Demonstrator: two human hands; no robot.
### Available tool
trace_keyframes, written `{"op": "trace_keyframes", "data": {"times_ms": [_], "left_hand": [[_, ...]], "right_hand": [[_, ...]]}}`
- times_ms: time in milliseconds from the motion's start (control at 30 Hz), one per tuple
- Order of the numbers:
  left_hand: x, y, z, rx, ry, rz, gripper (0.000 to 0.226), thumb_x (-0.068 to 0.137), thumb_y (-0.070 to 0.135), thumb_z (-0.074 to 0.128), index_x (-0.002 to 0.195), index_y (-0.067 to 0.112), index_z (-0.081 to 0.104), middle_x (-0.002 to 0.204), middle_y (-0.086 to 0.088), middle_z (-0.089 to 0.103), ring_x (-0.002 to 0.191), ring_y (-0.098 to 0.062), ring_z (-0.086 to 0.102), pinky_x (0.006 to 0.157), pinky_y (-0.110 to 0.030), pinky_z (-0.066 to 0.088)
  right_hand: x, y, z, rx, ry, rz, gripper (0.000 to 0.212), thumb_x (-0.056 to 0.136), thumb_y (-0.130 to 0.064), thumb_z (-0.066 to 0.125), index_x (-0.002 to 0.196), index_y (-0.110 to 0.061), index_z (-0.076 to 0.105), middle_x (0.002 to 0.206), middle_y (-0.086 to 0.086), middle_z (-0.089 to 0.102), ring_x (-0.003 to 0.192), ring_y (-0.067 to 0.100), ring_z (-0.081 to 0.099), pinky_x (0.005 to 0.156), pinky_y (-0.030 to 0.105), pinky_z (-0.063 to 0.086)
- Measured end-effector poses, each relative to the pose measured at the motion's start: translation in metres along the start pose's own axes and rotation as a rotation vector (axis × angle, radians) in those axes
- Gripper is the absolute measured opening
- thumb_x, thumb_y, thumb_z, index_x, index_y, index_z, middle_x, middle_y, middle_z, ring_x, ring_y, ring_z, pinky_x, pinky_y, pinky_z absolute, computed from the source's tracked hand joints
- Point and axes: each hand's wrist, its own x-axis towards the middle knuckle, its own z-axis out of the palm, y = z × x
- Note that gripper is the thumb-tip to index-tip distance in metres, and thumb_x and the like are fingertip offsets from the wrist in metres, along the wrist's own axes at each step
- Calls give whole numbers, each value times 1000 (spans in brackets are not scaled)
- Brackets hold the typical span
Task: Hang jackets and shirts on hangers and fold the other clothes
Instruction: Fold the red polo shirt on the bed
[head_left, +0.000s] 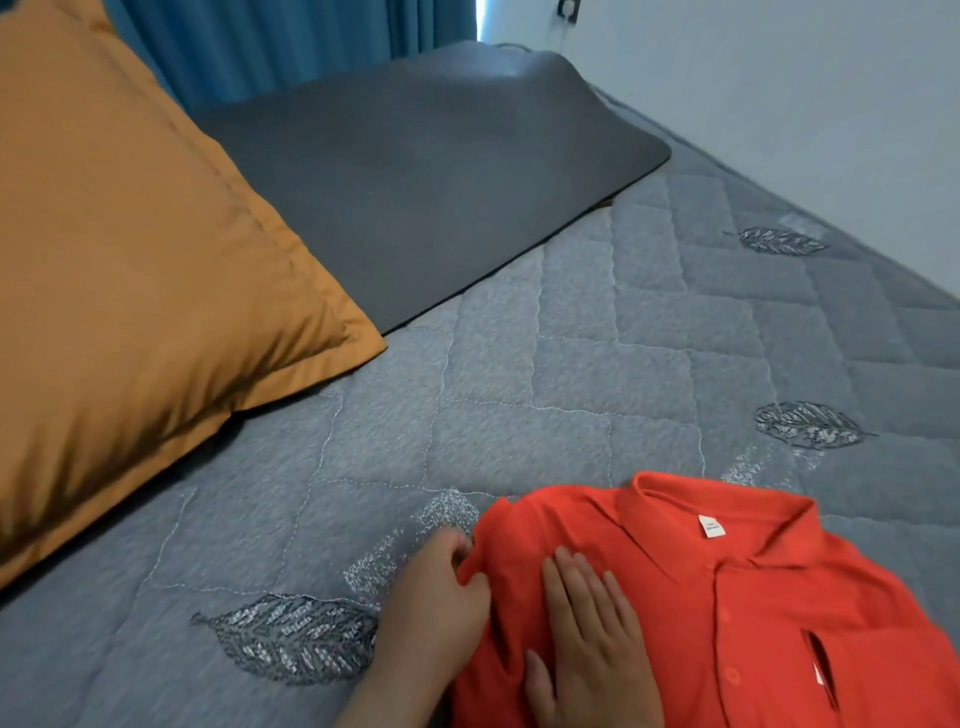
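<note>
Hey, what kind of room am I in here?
Most likely a bedroom: a quilted bedspread covers a bed, an orange pillow lies on it, and blue curtains hang behind.

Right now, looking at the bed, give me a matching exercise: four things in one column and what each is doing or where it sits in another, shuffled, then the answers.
Things:
1. left hand
2. right hand
3. orange pillow
4. dark mat

States:
A. lies flat on the quilt, near the wall
B. pinches the red shirt's edge
C. rests flat, fingers straight, on the shirt
D. sits at the bed's left side, overlapping the mat

Pairs: 1-B, 2-C, 3-D, 4-A
</note>
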Motion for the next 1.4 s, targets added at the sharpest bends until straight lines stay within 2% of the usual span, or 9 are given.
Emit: {"op": "trace_keyframes", "data": {"times_ms": [233,467,667,767,967,1133,1200,1300,1400], "left_hand": [[-7,-30,-26,0,216,-315,6,87,15,62,92,15,59,105,-14,66,102,-31,60,85,-36,41],[-4,-32,-31,51,151,-305,54,76,41,73,119,26,44,101,-10,68,98,-28,64,87,-37,47],[-27,-56,-37,54,214,-323,21,83,28,69,93,26,51,71,-2,63,87,-27,66,79,-38,48],[-31,-52,-36,141,172,-251,18,86,43,63,88,27,54,86,5,61,97,-24,62,77,-34,42],[-26,-54,-20,-333,241,-99,21,89,0,61,90,21,59,88,4,66,88,-21,63,86,-41,48],[-37,-29,-9,-246,463,88,12,87,9,61,93,19,64,86,5,65,80,-17,61,74,-28,45],[-57,-9,3,-127,424,216,16,86,20,60,100,20,67,95,9,65,88,-14,61,82,-26,44],[-88,12,26,-2,123,418,36,87,34,52,116,18,67,108,17,57,104,0,54,93,-5,31],[-113,2,40,95,-133,530,32,95,27,48,119,19,67,120,15,59,113,11,47,101,0,25]], "right_hand": [[0,3,4,8,42,-10,86,64,-54,54,137,-10,45,140,11,53,133,22,41,109,41,27],[0,1,3,-24,16,-5,87,62,-52,55,137,-8,52,139,12,54,131,22,44,104,45,33],[-3,0,2,-11,5,-8,84,66,-51,56,136,-6,51,143,11,50,133,23,42,107,46,30],[-2,0,0,-22,-24,-10,83,68,-50,54,138,-5,50,145,11,48,136,24,39,109,46,27],[-7,-4,-5,-8,-45,9,78,73,-47,52,140,-7,49,148,10,44,139,23,36,111,47,25],[-6,-5,-13,43,-40,13,71,79,-45,50,140,-10,47,148,10,44,138,24,39,114,44,23],[-7,-4,-19,179,14,43,60,84,-39,47,137,-10,52,146,11,47,136,23,42,116,36,21],[-28,13,-48,472,237,290,45,88,-24,39,116,-3,66,127,13,62,119,22,55,110,16,27],[-80,44,-76,436,341,367,43,83,-19,37,102,-1,70,110,12,68,106,20,57,102,21,35]]}}
